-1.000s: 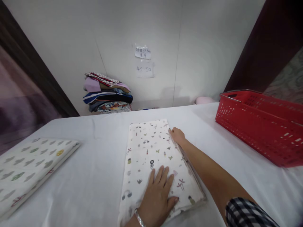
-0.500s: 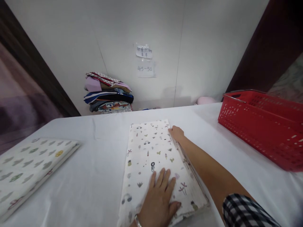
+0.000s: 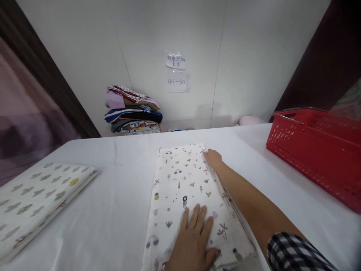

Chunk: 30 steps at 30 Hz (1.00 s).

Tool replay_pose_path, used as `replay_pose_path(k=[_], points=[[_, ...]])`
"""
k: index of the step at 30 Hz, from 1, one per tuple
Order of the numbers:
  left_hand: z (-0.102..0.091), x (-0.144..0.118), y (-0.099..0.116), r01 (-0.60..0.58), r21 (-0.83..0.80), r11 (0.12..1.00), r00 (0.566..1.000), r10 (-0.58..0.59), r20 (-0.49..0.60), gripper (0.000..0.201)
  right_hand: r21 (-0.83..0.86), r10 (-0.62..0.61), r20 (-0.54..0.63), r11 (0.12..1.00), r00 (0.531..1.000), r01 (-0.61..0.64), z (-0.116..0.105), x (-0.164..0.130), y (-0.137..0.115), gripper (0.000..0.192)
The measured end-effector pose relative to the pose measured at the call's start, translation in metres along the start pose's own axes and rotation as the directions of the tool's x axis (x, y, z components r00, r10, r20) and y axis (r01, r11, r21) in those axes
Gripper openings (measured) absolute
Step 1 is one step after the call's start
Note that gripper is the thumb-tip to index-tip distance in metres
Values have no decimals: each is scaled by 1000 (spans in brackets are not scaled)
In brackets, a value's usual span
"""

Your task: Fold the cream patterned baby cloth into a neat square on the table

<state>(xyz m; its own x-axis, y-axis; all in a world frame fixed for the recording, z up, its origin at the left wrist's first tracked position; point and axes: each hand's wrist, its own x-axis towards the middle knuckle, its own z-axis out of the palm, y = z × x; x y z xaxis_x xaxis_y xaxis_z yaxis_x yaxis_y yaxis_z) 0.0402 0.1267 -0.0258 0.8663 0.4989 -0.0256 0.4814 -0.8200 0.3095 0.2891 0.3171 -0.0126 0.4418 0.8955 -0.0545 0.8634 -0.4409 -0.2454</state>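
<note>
- In the lower middle of the frame a folded cloth [image 3: 187, 195], white with small printed figures, lies flat on the table [image 3: 121, 210], which has a white cover.
- The left hand [image 3: 194, 242] rests on the near part of this cloth, at the bottom of the frame; the palm is down and the fingers are spread and flat, so it grips nothing.
- The right hand [image 3: 213, 158] is at the far right corner of the cloth, and its forearm runs along the right edge. The fingers touch the edge there, but I cannot tell if they pinch the cloth or only press on it.
- A checked sleeve [image 3: 293, 254] shows at the lower right corner of the frame.
- At the lower left lies a second folded cloth [image 3: 36, 199] with a green leaf print, well apart from the first.
- A red plastic basket [image 3: 316, 150] stands on the table at the right.
- In the upper middle, a pile of folded clothes [image 3: 132, 111] sits against the white wall, and two paper notes [image 3: 176, 71] hang beside it.
</note>
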Motion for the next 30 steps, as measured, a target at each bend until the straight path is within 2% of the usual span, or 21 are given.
replay_pose_path(k=[6,12,16,20,22,24,25,26,28,29,30], points=[[4,0,-3,-15,-6,1000,1000,15,8,69,-18,-16,-14,1000,1000,16,1,14,-3,34],[11,3,-8,-33,29,999,998,31,49,68,-18,-21,-53,1000,998,20,2,31,-8,38],[17,3,-12,-62,50,997,997,59,50,72,-13,-29,-63,1000,998,28,4,43,-13,33],[13,1,-7,-33,52,998,999,30,45,71,-11,-49,-83,999,995,49,-1,41,-13,32],[9,-1,-2,-13,54,998,1000,12,12,72,-14,-69,-99,998,993,68,-3,26,-13,32],[5,-2,2,-2,49,999,999,4,-34,70,-26,-183,-138,983,973,181,-4,-2,-13,31],[3,-3,3,3,46,999,998,-1,-56,68,-31,-284,-151,959,947,283,-4,-20,-11,32],[1,-3,4,7,43,999,997,-3,-74,66,-32,-409,-150,912,900,409,-4,-40,-8,33],[-3,-4,7,15,44,999,995,-10,-96,63,17,-619,-71,783,782,622,-3,-82,4,35],[-5,-4,7,18,48,999,995,-13,-101,61,55,-672,-17,739,741,672,-4,-103,12,36],[-7,-3,8,18,53,998,995,-13,-101,61,91,-682,21,729,731,678,-5,-122,23,37]])
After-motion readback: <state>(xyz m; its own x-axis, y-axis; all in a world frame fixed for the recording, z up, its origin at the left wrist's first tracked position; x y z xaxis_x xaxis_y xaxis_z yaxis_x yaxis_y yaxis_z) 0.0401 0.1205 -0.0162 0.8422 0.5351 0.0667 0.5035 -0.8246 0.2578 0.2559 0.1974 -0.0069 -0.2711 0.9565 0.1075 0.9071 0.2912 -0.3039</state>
